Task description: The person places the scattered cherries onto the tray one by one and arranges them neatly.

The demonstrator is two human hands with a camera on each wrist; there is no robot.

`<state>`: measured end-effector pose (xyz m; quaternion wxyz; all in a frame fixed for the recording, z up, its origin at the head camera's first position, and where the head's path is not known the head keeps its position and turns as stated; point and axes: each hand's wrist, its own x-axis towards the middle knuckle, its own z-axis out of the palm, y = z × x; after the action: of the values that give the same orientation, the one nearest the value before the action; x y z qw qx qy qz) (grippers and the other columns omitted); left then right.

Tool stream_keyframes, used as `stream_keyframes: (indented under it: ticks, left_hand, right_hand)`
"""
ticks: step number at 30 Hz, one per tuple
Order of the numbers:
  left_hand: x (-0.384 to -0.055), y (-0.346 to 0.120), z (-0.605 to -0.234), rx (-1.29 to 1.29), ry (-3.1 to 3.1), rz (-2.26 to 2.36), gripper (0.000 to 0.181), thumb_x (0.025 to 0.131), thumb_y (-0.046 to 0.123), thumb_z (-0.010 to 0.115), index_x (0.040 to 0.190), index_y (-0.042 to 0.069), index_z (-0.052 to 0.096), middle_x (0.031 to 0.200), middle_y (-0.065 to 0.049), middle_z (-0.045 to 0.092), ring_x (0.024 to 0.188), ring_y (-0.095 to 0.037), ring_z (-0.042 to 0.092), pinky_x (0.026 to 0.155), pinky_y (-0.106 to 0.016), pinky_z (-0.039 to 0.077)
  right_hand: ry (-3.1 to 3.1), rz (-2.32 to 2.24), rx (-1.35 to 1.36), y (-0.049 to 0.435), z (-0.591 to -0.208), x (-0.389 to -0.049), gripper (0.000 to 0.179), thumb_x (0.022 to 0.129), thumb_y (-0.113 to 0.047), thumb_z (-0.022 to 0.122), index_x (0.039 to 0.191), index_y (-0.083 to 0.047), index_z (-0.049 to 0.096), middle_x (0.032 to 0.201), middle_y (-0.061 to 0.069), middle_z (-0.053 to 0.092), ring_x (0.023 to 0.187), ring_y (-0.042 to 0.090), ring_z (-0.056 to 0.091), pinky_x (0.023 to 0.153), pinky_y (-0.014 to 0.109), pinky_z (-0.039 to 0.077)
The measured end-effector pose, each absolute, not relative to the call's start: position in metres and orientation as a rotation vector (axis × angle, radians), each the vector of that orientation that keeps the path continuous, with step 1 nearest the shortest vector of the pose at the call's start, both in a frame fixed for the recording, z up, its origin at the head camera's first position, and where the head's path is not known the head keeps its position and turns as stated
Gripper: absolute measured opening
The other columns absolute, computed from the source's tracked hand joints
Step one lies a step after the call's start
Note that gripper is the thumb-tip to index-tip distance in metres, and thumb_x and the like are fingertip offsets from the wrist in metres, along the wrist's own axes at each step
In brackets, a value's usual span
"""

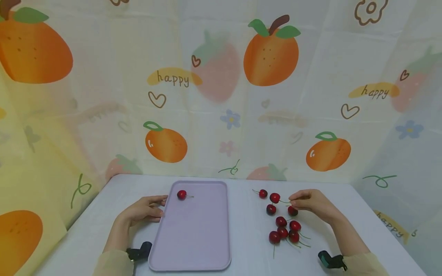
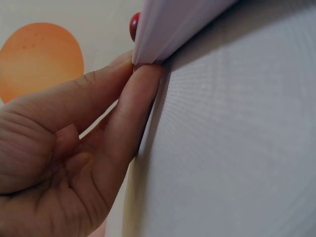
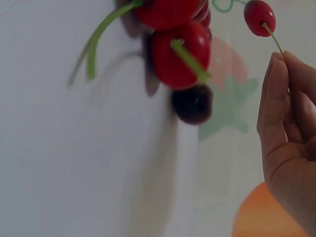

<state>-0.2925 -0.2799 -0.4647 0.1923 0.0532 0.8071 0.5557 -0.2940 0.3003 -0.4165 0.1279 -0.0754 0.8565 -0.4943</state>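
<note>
My right hand (image 1: 312, 203) pinches a red cherry (image 3: 259, 18) by its thin green stem, between thumb and fingertips. That cherry hangs at the far end of a loose group of dark red cherries (image 1: 282, 232) on the white table. One dark cherry (image 1: 292, 211) sits just below the right fingertips. Along the left rim of a pale purple tray (image 1: 193, 245), the left hand (image 1: 146, 209) rests its thumb and fingers, spread a little apart. A single cherry with its stem (image 1: 181, 194) lies in the tray's far left corner.
A printed fruit cloth (image 1: 210, 126) hangs behind the table and at both sides. White table surface (image 1: 246, 230) runs between the tray and the cherries. Black wrist-worn devices (image 1: 139, 252) show near both sleeves.
</note>
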Motion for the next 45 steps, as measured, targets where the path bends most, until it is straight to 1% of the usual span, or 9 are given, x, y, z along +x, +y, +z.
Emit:
stream_keyframes:
  ticks: [7, 11, 16, 22, 26, 29, 31, 36, 45]
  left_hand:
    - [-0.291, -0.279, -0.464, 0.123, 2.278, 1.555, 0.075, 0.085, 0.01, 0.074, 0.149, -0.002, 0.037, 0.133, -0.023, 0.05, 0.087, -0.014, 0.065, 0.079, -0.027, 0.063]
    - [-0.291, -0.279, -0.464, 0.113, 2.293, 1.548, 0.075, 0.085, 0.011, 0.074, 0.15, -0.001, 0.038, 0.133, -0.024, 0.05, 0.087, -0.014, 0.065, 0.079, -0.028, 0.063]
    - [-0.291, -0.28, -0.466, 0.117, 2.292, 1.55, 0.075, 0.085, 0.011, 0.074, 0.15, -0.001, 0.038, 0.134, -0.024, 0.05, 0.087, -0.015, 0.066, 0.079, -0.028, 0.063]
    - [-0.292, -0.28, -0.467, 0.119, 2.285, 1.552, 0.075, 0.085, 0.009, 0.074, 0.15, -0.002, 0.037, 0.134, -0.025, 0.05, 0.088, -0.014, 0.066, 0.079, -0.029, 0.063]
    - [-0.292, -0.28, -0.468, 0.113, 2.288, 1.552, 0.075, 0.086, 0.01, 0.073, 0.15, -0.002, 0.037, 0.134, -0.025, 0.05, 0.087, -0.014, 0.065, 0.079, -0.029, 0.063]
    - [-0.292, -0.28, -0.467, 0.115, 2.288, 1.552, 0.075, 0.086, 0.01, 0.073, 0.15, -0.001, 0.037, 0.135, -0.024, 0.049, 0.088, -0.014, 0.065, 0.079, -0.029, 0.063]
    - [-0.293, -0.28, -0.467, 0.117, 2.288, 1.552, 0.075, 0.086, 0.01, 0.073, 0.15, -0.001, 0.037, 0.135, -0.024, 0.05, 0.088, -0.014, 0.066, 0.079, -0.029, 0.063]
    - [-0.293, -0.28, -0.466, 0.13, 2.273, 1.562, 0.075, 0.086, 0.009, 0.072, 0.15, -0.002, 0.036, 0.135, -0.025, 0.048, 0.088, -0.014, 0.066, 0.079, -0.029, 0.063]
    - [-0.292, -0.279, -0.465, 0.114, 2.276, 1.559, 0.074, 0.086, 0.009, 0.073, 0.15, -0.002, 0.036, 0.135, -0.025, 0.049, 0.087, -0.014, 0.067, 0.08, -0.029, 0.063]
  right_hand:
    - [2.502, -1.447, -0.296, 0.285, -0.407, -0.298, 0.045, 0.091, -0.029, 0.071, 0.121, 0.004, 0.065, 0.115, 0.018, 0.07, 0.102, 0.025, 0.07, 0.09, 0.029, 0.061]
    - [2.468, -1.505, -0.317, 0.272, -0.402, -0.3, 0.046, 0.09, -0.026, 0.072, 0.119, 0.008, 0.063, 0.108, 0.013, 0.071, 0.1, 0.025, 0.07, 0.091, 0.032, 0.061]
    - [2.442, -1.528, -0.35, 0.252, -0.399, -0.303, 0.041, 0.089, -0.024, 0.073, 0.116, 0.006, 0.066, 0.105, 0.009, 0.072, 0.099, 0.028, 0.071, 0.088, 0.031, 0.062]
    - [2.423, -1.505, -0.406, 0.222, -0.401, -0.308, 0.037, 0.089, -0.025, 0.073, 0.113, 0.002, 0.07, 0.109, 0.02, 0.072, 0.095, 0.029, 0.07, 0.091, 0.042, 0.061]
    - [2.387, -1.518, -0.438, 0.2, -0.404, -0.312, 0.031, 0.087, -0.023, 0.075, 0.109, -0.001, 0.072, 0.105, 0.013, 0.073, 0.09, 0.021, 0.069, 0.087, 0.035, 0.062]
    - [2.346, -1.536, -0.482, 0.182, -0.407, -0.316, 0.031, 0.086, -0.018, 0.076, 0.108, 0.004, 0.072, 0.103, 0.009, 0.074, 0.087, 0.014, 0.069, 0.084, 0.029, 0.063]
    - [2.314, -1.545, -0.514, 0.169, -0.409, -0.318, 0.032, 0.086, -0.014, 0.075, 0.108, 0.008, 0.07, 0.102, 0.014, 0.074, 0.084, 0.012, 0.069, 0.083, 0.029, 0.063]
    - [2.277, -1.53, -0.557, 0.14, -0.413, -0.319, 0.033, 0.086, -0.011, 0.074, 0.109, 0.012, 0.069, 0.102, 0.02, 0.074, 0.08, 0.009, 0.069, 0.082, 0.029, 0.063]
    - [2.243, -1.56, -0.559, 0.098, -0.415, -0.325, 0.029, 0.085, -0.01, 0.074, 0.108, 0.008, 0.071, 0.098, 0.009, 0.076, 0.079, 0.009, 0.07, 0.083, 0.03, 0.063]
